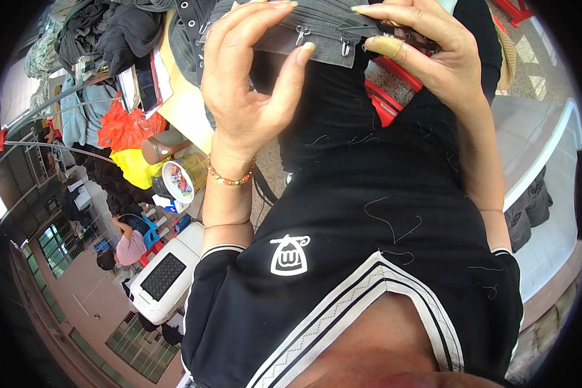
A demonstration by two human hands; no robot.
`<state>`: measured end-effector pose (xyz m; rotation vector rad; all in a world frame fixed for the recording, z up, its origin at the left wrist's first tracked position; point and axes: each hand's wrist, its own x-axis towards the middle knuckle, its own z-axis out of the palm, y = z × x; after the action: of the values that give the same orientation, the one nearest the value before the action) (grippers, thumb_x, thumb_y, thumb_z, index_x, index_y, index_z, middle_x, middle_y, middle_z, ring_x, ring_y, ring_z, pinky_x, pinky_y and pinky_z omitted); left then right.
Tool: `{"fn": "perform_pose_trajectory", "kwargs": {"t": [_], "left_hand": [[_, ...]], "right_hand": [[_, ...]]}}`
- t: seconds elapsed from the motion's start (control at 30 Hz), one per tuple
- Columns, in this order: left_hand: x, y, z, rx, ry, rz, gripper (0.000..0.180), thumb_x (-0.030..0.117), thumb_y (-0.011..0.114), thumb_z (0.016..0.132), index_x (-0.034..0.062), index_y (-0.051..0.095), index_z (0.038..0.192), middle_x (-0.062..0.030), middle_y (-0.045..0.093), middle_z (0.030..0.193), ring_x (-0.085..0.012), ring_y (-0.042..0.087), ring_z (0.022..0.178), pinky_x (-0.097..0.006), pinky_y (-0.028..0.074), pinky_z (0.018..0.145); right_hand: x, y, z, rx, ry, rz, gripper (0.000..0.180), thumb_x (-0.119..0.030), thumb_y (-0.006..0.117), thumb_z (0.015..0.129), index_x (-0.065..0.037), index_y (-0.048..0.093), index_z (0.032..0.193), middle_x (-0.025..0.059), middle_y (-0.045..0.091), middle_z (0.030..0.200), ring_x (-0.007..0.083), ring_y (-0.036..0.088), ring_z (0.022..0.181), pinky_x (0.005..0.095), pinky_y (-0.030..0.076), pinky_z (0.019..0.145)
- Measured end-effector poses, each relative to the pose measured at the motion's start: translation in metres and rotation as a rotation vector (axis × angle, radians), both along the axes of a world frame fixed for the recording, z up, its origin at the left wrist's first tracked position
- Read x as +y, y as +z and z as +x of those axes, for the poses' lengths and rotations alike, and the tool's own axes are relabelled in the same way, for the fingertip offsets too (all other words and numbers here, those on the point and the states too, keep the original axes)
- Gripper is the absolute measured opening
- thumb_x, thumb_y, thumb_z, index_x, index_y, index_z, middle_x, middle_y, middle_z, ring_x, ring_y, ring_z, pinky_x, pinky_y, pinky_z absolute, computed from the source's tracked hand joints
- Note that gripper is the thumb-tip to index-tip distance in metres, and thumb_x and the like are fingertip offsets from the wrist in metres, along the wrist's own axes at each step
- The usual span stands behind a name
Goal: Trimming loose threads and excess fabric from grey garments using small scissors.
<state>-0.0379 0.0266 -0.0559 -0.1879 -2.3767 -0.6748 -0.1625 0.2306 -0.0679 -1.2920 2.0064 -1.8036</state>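
A grey ribbed garment (324,53) lies over my lap at the top of the view, with small metal hooks (302,34) fixed along its edge band. Over its left part is my left hand (255,81), thumb and fingers apart with nothing visible between them. My right hand (427,61) is closed around a pair of thread snips (361,30), whose dark handles are partly hidden by the fingers. The pointed blades reach left over the band, close to the hooks. A yellowish covering (385,46) wraps the right thumb.
Dark and grey clothes (126,39) are heaped at the upper left, near a red plastic bag (126,127) and a tub of small items (178,181). A white sewing machine table (168,278) stands lower left, with a seated person (128,246) beyond. A translucent bin (549,213) is at right.
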Motion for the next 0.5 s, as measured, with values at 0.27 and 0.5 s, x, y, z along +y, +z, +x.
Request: {"fn": "perform_pose_trajectory", "kwargs": {"t": [0.27, 0.5], "left_hand": [[-0.008, -0.01, -0.001, 0.024, -0.059, -0.006, 0.036, 0.001, 0.077, 0.081, -0.0006, 0.063, 0.114, -0.0156, 0.063, 0.123, -0.0265, 0.058, 0.12, -0.037, 0.04, 0.108], [-0.011, -0.019, -0.004, 0.093, -0.125, 0.131, 0.033, 0.0, 0.076, 0.081, -0.0003, 0.062, 0.111, -0.0164, 0.063, 0.122, -0.0294, 0.057, 0.122, -0.039, 0.039, 0.11]], "right_hand": [[-0.011, 0.001, 0.004, 0.191, -0.032, -0.021, 0.038, -0.004, 0.083, 0.075, -0.002, 0.073, 0.112, 0.0072, 0.062, 0.087, 0.0159, 0.058, 0.073, 0.0262, 0.045, 0.062], [-0.015, 0.009, 0.005, 0.254, -0.017, -0.013, 0.038, -0.004, 0.083, 0.075, -0.002, 0.073, 0.112, 0.0073, 0.062, 0.086, 0.0171, 0.057, 0.072, 0.027, 0.045, 0.062]]}}
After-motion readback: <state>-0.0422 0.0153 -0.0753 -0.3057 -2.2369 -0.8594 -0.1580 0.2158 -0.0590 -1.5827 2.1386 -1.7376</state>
